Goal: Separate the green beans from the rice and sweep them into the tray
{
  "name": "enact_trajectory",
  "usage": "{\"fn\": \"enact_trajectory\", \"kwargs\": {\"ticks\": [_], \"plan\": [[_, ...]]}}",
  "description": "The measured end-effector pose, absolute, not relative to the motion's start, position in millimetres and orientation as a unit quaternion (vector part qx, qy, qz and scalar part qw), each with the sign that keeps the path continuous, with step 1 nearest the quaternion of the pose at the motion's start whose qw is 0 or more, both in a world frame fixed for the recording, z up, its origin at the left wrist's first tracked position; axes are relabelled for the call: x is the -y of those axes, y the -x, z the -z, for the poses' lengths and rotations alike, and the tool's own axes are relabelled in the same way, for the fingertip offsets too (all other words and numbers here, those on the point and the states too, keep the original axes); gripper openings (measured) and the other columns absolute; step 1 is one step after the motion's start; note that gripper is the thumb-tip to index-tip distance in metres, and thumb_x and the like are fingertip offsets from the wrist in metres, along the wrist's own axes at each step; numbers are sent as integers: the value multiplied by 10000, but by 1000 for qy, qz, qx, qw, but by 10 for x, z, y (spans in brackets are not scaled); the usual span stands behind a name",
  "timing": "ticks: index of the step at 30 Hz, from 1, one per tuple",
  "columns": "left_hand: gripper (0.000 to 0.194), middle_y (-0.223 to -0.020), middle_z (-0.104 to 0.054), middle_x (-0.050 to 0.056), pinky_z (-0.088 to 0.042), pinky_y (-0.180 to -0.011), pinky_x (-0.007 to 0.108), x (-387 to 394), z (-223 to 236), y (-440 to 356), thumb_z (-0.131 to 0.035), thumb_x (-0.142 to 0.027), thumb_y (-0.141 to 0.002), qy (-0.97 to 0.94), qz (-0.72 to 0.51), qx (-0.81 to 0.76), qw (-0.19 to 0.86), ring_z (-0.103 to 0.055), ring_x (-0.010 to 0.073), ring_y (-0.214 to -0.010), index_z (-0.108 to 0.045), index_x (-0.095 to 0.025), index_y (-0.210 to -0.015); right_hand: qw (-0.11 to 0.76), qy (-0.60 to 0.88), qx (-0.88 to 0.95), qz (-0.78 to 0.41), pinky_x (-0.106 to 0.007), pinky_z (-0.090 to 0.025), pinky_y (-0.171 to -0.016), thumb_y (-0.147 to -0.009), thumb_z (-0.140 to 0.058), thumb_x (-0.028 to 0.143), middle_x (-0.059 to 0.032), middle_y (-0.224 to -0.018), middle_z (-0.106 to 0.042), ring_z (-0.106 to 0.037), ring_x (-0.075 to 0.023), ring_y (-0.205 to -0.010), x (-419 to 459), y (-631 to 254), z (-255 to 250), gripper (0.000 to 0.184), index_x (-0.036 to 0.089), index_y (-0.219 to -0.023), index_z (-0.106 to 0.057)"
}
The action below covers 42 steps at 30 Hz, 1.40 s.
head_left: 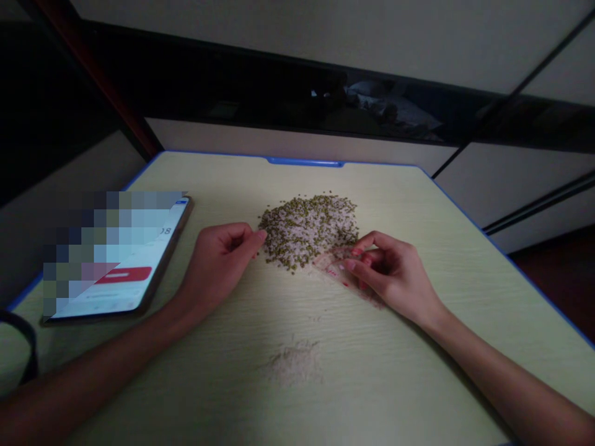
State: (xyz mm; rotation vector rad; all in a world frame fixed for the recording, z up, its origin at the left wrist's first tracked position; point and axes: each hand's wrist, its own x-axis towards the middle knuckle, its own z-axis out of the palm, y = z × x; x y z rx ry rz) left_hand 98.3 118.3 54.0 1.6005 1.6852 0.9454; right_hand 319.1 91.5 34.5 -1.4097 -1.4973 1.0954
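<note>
A mixed heap of green beans and pale rice-like grains (309, 226) lies in the middle of the table. At the heap's left edge is my left hand (223, 257), its thumb and fingers pinched together; whatever they hold, if anything, is hidden. On the other side, my right hand (395, 272) grips a thin see-through plastic bag (332, 267) with red print. The bag lies low against the heap's front right edge. Nearer to me sits a small pile of pale grains (295, 362), apart from both hands.
A tablet or large phone (125, 291) with a lit screen lies at the left, partly blurred out. The pale table (223, 384) has a blue rim and a blue handle (304, 162) at its far edge. Cabinet panels (288, 80) stand behind it. A dark strap (28, 341) shows at lower left.
</note>
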Motion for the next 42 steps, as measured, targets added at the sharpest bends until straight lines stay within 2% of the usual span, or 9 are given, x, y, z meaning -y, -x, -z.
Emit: {"fn": "enact_trajectory", "kwargs": {"ticks": [20, 29, 42], "plan": [[345, -383, -325, -82, -242, -452, 217, -1170, -572, -988, -518, -231, -742, -601, -371, -622, 338, -304, 53, -421, -382, -177, -429, 420, 567, 581, -406, -150, -271, -289, -718, -635, 208, 69, -409, -495, -386, -55, -294, -927, -3192, -325, 168, 192, -736, -469], [353, -388, -310, -84, -243, -450, 211, -1214, -494, -967, -519, -256, -725, -618, -407, -586, 331, -302, 49, -421, -383, -178, -409, 418, 549, 593, -416, -134, -272, -302, -739, -624, 244, 69, -432, -482, -383, -38, -325, -928, -3199, -324, 160, 177, -729, -480], [349, -380, -319, -86, -246, -458, 208, -1199, -555, -992, -518, -206, -734, -612, -388, -609, 323, -308, 51, -424, -382, -175, -415, 420, 551, 599, -401, -142, -282, -285, -769, -614, 261, 66, -445, -503, -401, -51, -305, -961, -3187, -307, 165, 186, -763, -467]]}}
